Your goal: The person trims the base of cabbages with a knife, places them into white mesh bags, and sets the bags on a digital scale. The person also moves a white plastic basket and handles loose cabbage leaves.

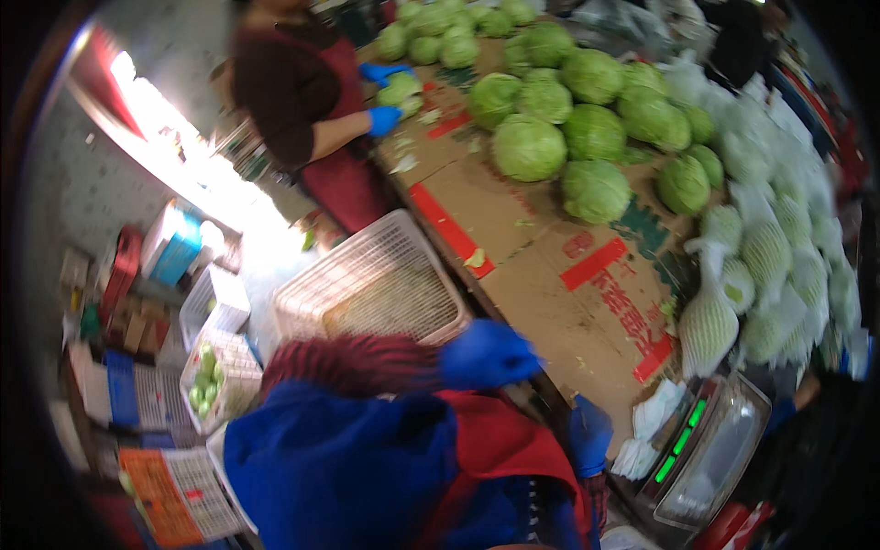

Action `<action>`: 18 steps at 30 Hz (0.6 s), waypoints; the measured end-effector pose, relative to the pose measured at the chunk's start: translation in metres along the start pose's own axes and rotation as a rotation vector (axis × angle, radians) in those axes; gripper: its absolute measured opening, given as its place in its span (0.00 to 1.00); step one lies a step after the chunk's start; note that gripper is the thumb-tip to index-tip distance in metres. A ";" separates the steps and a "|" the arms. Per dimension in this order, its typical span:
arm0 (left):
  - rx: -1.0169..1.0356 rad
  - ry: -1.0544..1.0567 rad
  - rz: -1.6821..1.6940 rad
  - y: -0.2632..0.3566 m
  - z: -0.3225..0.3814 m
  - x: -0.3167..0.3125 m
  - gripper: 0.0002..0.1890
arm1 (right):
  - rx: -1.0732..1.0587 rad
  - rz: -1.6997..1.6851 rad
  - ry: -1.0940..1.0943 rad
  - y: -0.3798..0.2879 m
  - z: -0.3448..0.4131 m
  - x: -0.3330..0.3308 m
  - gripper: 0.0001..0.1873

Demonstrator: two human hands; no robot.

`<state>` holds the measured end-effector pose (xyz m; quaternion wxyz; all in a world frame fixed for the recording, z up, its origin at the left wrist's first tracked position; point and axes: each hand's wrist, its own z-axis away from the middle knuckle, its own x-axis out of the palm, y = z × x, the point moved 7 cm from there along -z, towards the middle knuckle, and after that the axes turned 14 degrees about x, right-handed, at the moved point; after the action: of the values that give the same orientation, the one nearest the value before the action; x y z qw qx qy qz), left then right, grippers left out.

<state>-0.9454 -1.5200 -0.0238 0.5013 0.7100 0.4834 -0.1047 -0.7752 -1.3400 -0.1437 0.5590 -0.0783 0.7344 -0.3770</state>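
My left hand [491, 354], in a blue glove, is blurred at the near edge of the cardboard-covered table [481, 206], beside a pale plastic basket [385, 275]. My right hand [589, 433], also gloved in blue, rests by the same edge farther right; its fingers are partly hidden. No object shows in either hand. Round green cabbages [529, 148] lie heaped on the far part of the table. To the right are cabbages in white foam netting [708, 330]. A digital scale [708, 454] with green displays stands right of my right hand, next to crumpled white paper [656, 412].
A person in a dark red apron [344, 158] with blue gloves handles a cabbage [400, 95] at the table's left side. A crate of green vegetables [206, 385], an orange crate [161, 495] and boxes stand on the floor at left. Another person's dark clothing shows at right.
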 end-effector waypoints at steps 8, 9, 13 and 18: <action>1.431 -0.406 -0.068 0.178 -0.135 0.133 0.15 | -0.174 0.115 -0.085 -0.008 -0.038 -0.015 0.13; 1.485 -0.316 -0.106 0.198 -0.143 0.135 0.14 | -0.156 0.120 -0.084 -0.010 -0.040 -0.022 0.13; 1.531 -0.009 -0.047 0.240 -0.162 0.140 0.13 | -0.104 0.149 -0.077 -0.022 -0.049 -0.041 0.13; 1.454 0.199 0.081 0.241 -0.179 0.148 0.12 | 0.030 0.085 -0.060 -0.018 -0.047 -0.054 0.14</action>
<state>-0.7393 -1.2955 0.1144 -0.1389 0.8866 0.3085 -0.3152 -0.8027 -1.3017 -0.0873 0.5974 -0.0500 0.7140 -0.3616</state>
